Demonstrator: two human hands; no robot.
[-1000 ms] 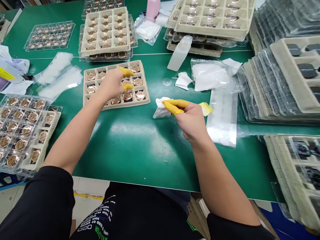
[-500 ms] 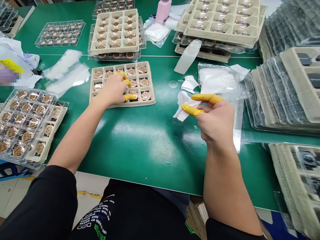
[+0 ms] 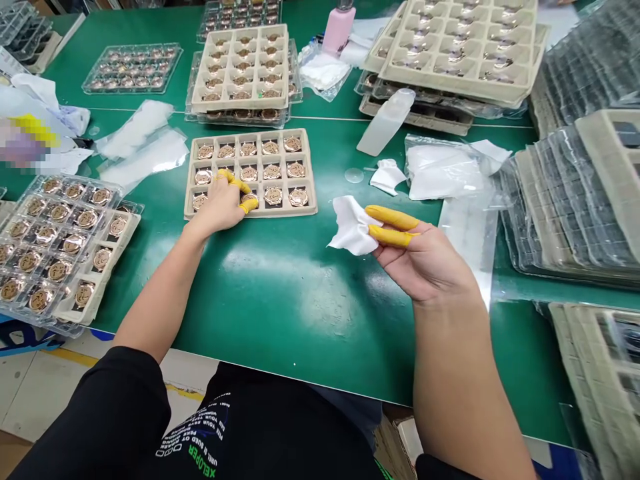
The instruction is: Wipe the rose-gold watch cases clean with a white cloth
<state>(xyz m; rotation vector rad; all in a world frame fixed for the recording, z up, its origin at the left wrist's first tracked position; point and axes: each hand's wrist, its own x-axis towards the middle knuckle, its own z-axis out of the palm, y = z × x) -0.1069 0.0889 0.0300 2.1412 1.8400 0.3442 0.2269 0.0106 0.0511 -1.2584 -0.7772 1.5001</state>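
My left hand (image 3: 224,201), with yellow finger cots, rests on the near row of a beige compartment tray (image 3: 305,208) that holds several round copper-coloured medallions (image 3: 273,195). Its fingertips pinch around one medallion in the near row. My right hand (image 3: 417,250), also in yellow cots, hovers above the green table (image 3: 280,287), right of the tray. It grips a small white cloth (image 3: 351,225) between two straight fingers.
More medallion trays stand at the back (image 3: 243,67) and at the left edge under clear lids (image 3: 55,233). A pink bottle (image 3: 339,30), a clear bottle (image 3: 385,122), plastic bags with white cloths (image 3: 445,170) and stacks of trays (image 3: 575,193) fill the right side.
My left hand has slid from the tray's middle down to its near row. My right hand has turned palm up, with the cloth now hanging to its left.
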